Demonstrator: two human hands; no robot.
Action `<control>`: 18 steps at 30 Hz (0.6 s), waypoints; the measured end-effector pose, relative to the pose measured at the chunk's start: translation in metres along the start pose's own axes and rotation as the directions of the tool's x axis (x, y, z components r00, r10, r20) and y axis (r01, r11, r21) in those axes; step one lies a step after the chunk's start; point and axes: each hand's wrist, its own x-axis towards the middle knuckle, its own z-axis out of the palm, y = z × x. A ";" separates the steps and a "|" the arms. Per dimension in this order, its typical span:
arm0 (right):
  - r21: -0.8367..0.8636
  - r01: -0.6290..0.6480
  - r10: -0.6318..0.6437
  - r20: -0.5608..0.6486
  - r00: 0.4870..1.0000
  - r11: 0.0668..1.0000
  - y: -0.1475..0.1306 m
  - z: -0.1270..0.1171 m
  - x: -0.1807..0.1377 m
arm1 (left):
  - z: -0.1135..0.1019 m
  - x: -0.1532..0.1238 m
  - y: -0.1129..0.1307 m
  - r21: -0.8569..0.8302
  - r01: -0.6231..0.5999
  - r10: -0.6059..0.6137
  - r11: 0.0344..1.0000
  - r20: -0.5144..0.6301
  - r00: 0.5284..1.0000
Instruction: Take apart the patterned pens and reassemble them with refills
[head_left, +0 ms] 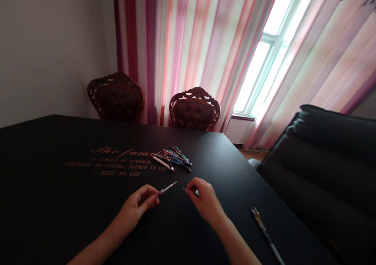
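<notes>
My left hand pinches a pen refill whose thin pale tip points up and to the right; some of it is hidden in the fingers. Across a small gap, my right hand has its thumb and fingers closed on a small pen part, mostly covered, with a dark end showing at the fingertips. Just beyond both hands lies a loose pile of pens in several colours. A single pen rests apart near the table's right edge.
The black table carries printed gold lettering left of the pile. Two carved chairs, one left and one in the middle, stand behind it. A black leather seat is close on the right, beyond the table edge.
</notes>
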 end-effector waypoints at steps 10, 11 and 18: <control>0.608 -0.088 0.142 -0.041 0.989 0.789 -0.023 0.000 0.000 | 0.002 -0.005 0.006 0.118 -0.021 0.016 0.993 0.041 0.999; 0.635 -0.097 0.152 -0.033 0.988 0.766 -0.024 0.001 -0.001 | 0.002 -0.006 0.006 0.125 -0.024 0.018 0.992 0.047 0.999; 0.651 -0.109 0.136 0.009 0.991 0.751 -0.033 0.004 -0.002 | 0.002 -0.006 0.009 0.140 -0.027 0.019 0.990 0.057 0.998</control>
